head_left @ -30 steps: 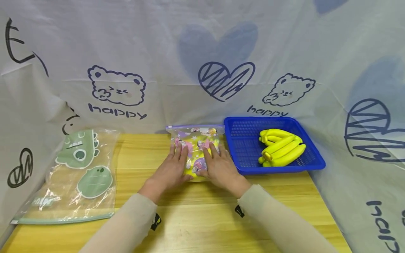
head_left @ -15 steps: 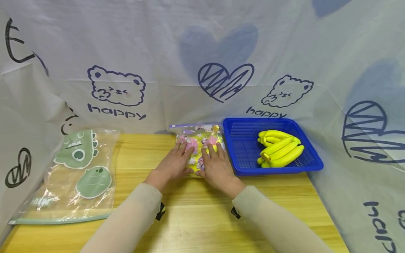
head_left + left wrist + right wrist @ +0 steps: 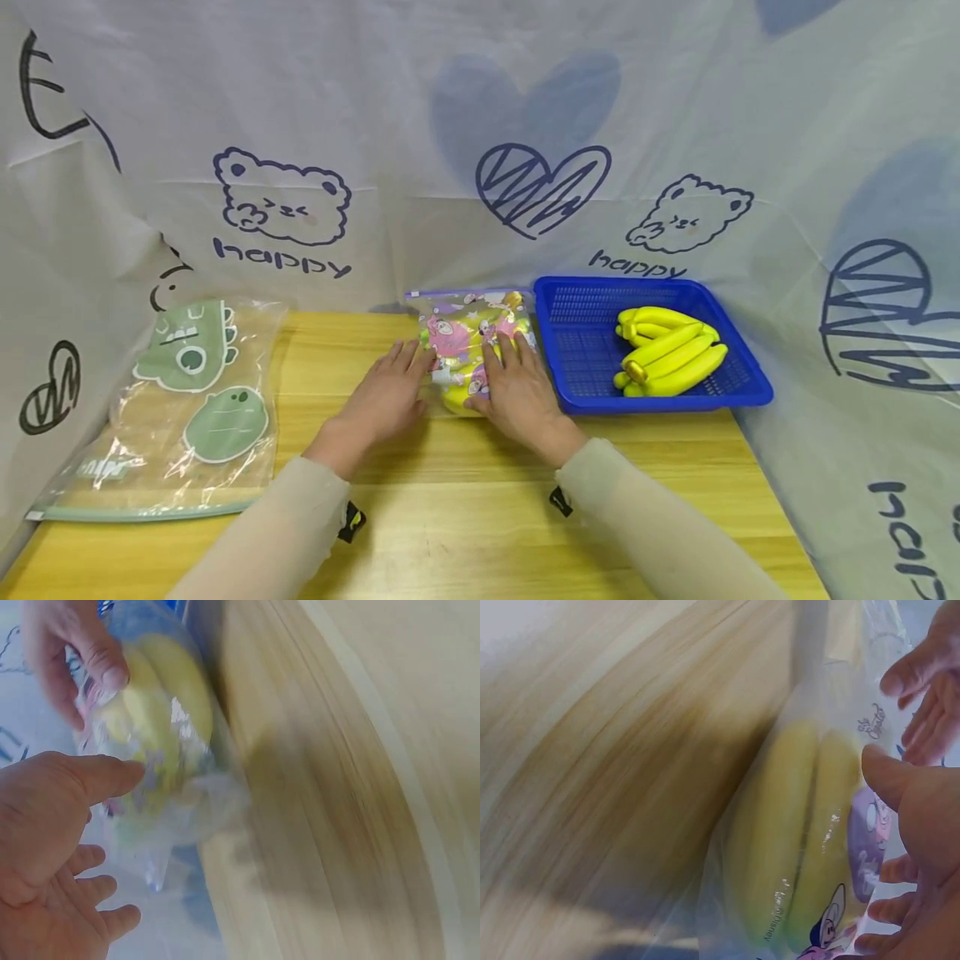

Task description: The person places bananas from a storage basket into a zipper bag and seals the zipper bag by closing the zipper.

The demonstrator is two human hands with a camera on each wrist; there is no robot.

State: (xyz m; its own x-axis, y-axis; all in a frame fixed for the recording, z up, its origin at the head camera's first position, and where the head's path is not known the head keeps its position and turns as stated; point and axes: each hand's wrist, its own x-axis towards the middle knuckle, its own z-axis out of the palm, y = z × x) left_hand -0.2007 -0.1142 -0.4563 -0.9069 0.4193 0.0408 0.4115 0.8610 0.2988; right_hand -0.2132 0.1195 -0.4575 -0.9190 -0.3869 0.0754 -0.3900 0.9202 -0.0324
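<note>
A clear zip bag [image 3: 450, 337] with pink and purple cartoon prints and a purple slider top lies near the back wall. Yellow bananas [image 3: 780, 825] show through its plastic in the right wrist view. My right hand [image 3: 521, 396] rests with spread, straight fingers on the bag's right part. Beside the bag's left edge is my left hand [image 3: 382, 396], its fingers extended and loose, holding nothing. Whether its fingertips touch the plastic I cannot tell. In the left wrist view, its thumb is over the bag's near side.
Just right of the bag stands a blue plastic basket [image 3: 585, 404] holding yellow bananas [image 3: 671, 358]. On the left lies a flat clear zip bag [image 3: 157, 433] with green dinosaur prints. A white printed cloth [image 3: 420, 233] hangs behind and at both sides of the wooden table [image 3: 465, 517].
Both hands first lay on the printed bag, which shifted slightly right. My left hand has since moved left off its top to the edge. My right hand stays on it.
</note>
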